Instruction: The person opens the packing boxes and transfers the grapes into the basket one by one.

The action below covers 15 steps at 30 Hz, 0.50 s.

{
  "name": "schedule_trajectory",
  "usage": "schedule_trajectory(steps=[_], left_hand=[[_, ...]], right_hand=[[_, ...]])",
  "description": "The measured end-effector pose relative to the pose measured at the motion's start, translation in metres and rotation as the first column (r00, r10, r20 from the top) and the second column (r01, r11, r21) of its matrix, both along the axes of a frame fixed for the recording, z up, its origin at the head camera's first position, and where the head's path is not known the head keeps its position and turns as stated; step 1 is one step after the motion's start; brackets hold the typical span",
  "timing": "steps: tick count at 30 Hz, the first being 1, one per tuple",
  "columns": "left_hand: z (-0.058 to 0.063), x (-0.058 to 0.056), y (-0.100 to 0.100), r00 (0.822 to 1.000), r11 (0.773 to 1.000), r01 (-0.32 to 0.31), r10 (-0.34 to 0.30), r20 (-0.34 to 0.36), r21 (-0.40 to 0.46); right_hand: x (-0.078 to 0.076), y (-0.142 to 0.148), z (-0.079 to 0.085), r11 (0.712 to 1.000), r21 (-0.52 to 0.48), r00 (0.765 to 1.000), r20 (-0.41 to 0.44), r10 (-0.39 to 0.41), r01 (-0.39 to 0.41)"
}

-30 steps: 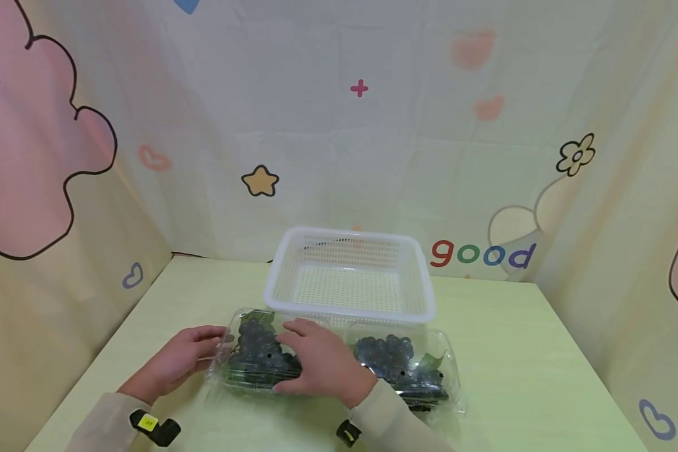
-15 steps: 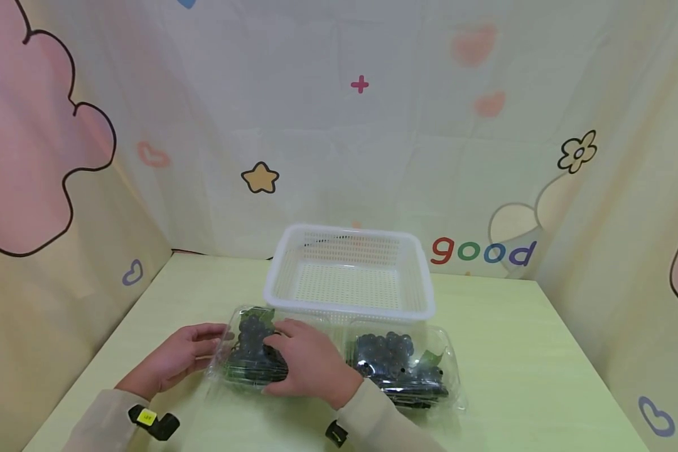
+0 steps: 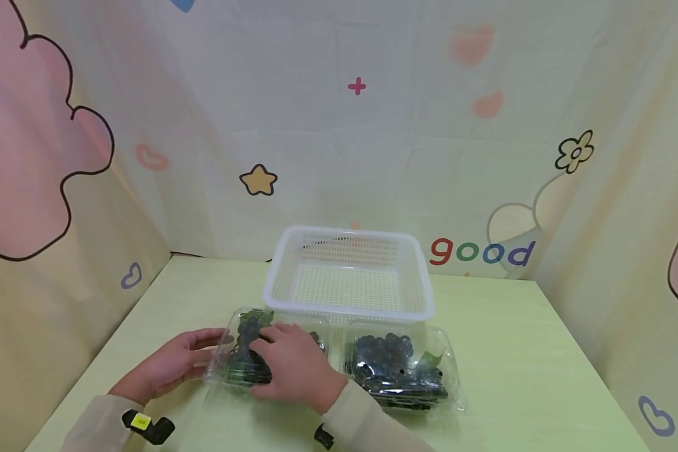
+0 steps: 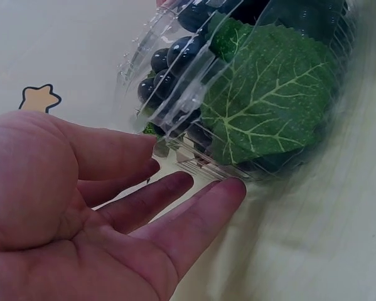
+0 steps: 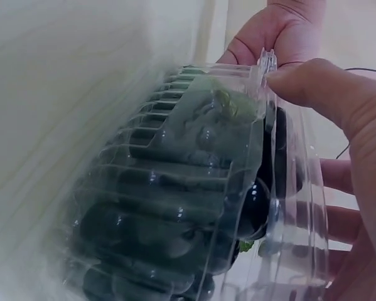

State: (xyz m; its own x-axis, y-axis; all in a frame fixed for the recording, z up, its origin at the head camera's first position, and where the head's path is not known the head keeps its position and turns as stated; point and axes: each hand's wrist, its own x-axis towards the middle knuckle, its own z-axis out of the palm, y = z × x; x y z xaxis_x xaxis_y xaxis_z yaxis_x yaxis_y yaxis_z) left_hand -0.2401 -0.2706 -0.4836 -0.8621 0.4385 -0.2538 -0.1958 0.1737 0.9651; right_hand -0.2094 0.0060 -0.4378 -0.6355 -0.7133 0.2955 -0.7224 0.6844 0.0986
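A clear plastic clamshell (image 3: 312,319) of dark grapes (image 3: 244,360) lies on the table between the hands, its lid down. My left hand (image 3: 175,363) is beside its left end, fingers nearly straight and fingertips right at the plastic. A green leaf (image 4: 269,94) shows through that end in the left wrist view. Over the lid lies my right hand (image 3: 298,369), fingers spread across the top. In the right wrist view, its thumb (image 5: 319,88) touches the clamshell's rim near a corner, while the other fingers show partly through the clear lid.
To the right lies a second clamshell (image 3: 449,351) of dark grapes, close to the right forearm. Behind both stands a white perforated basket (image 3: 347,311). Printed curtains (image 3: 316,125) enclose the pale table (image 3: 520,364) at the back and sides.
My right hand has slid left along the lid toward the clamshell's left end, uncovering some of its right part. The left hand and both clamshells have stayed nearly in place.
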Motion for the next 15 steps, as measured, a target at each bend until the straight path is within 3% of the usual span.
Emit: schedule_trajectory(steps=[9, 15], left_hand=[[0.002, 0.000, 0.000, 1.000, 1.000, 0.012, -0.012, 0.011, 0.002], [0.002, -0.001, -0.001, 1.000, 1.000, 0.027, -0.027, -0.004, -0.011]], right_hand=[[0.003, -0.017, 0.000, 0.990, 0.130, 0.999, 0.021, -0.050, 0.047], [0.006, -0.023, 0.002, 0.986, 0.156, 0.998, 0.038, -0.056, 0.050]])
